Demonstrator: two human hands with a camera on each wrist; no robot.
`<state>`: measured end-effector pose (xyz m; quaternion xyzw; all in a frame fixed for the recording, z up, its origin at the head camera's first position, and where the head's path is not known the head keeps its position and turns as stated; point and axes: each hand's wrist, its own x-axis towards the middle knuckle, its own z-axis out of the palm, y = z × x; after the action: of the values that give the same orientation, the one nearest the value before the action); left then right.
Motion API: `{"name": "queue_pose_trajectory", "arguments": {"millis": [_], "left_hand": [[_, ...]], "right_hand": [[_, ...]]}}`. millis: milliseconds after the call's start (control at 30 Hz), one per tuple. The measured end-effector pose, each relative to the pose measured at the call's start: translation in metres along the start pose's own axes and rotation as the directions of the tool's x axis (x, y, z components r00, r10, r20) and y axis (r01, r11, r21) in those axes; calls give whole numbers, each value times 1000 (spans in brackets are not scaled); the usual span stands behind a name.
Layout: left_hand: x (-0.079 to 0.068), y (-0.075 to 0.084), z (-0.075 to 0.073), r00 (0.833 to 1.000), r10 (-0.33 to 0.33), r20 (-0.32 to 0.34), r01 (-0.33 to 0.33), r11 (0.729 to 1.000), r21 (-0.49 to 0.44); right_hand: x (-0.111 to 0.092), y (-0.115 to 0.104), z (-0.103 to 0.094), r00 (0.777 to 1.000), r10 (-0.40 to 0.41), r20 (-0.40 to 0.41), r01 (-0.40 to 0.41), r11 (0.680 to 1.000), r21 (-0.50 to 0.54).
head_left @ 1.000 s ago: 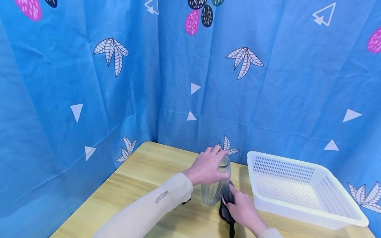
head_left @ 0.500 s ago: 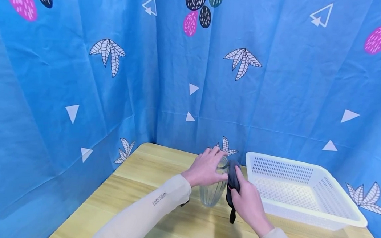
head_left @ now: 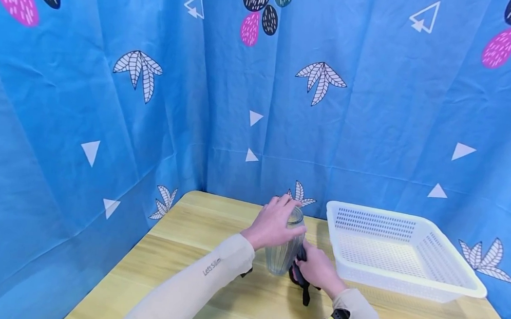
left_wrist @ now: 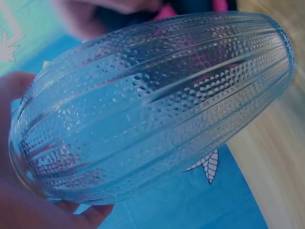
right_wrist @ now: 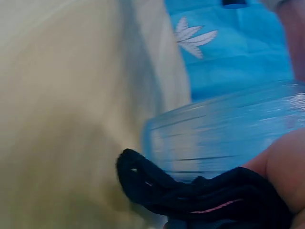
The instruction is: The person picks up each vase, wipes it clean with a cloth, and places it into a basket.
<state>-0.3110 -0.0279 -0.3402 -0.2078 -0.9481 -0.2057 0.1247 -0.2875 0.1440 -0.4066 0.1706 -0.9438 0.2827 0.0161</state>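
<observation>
A clear glass vase (head_left: 279, 258) with ribbed, dimpled sides stands slightly tilted on the wooden table. My left hand (head_left: 273, 223) grips it from above around the rim, and the fingers wrap the mouth in the left wrist view. Bunched in my right hand (head_left: 320, 271) is a dark cloth (right_wrist: 190, 195) with pink edging, held against the right side of the vase. A black strap-like end (head_left: 306, 295) hangs below that hand. The glass blurs in the right wrist view, and part of the cloth is hidden behind my fingers.
To the right stands a white perforated plastic basket (head_left: 406, 281), close to my right hand. The wooden table (head_left: 179, 257) ends at a patterned blue curtain (head_left: 372, 113) at the back and left.
My right hand rose along the side of the vase with the cloth, then came back down. The left hand keeps its grip on the rim. The head view has shifted slightly.
</observation>
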Motion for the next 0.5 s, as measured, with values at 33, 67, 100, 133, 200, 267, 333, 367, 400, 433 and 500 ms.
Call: {"name": "queue_pose_trajectory", "arguments": {"millis": [33,67,100,133,200,267,333,367,400,433,500], "left_hand": [[0,0,0,1000,-11,-3,10,1000,-17],[0,0,0,1000,-24,-8,24,999,-37],[0,0,0,999,-38,-13,37,998,-56],[0,0,0,998,-54,-17,53,996,-74],[0,0,0,996,-85,-22,82,993,-87],[-1,0,1,995,-96,-28,94,993,-64],[-1,0,1,995,-95,-35,94,995,-18],[-2,1,1,995,-91,-41,91,996,5],[-2,1,1,995,-87,-47,88,996,26],[-2,2,0,995,-82,-50,84,996,39],[-3,3,-1,996,-75,-47,77,996,40]], "right_hand": [[-1,2,3,1000,5,14,-5,1000,-5],[-1,4,6,1000,0,18,0,1000,-9],[-1,5,8,1000,-4,16,4,1000,-10],[-1,6,9,1000,-5,9,6,1000,-11],[-2,7,11,1000,-3,0,3,1000,-3],[-4,7,12,1000,3,-4,-3,1000,-2],[-6,7,13,1000,17,0,-17,1000,6],[-8,7,14,1000,21,2,-21,1000,9],[-9,6,13,1000,25,0,-25,1000,11],[-11,6,13,1000,26,-5,-26,1000,16],[-14,5,11,999,34,-12,-34,999,29]]}}
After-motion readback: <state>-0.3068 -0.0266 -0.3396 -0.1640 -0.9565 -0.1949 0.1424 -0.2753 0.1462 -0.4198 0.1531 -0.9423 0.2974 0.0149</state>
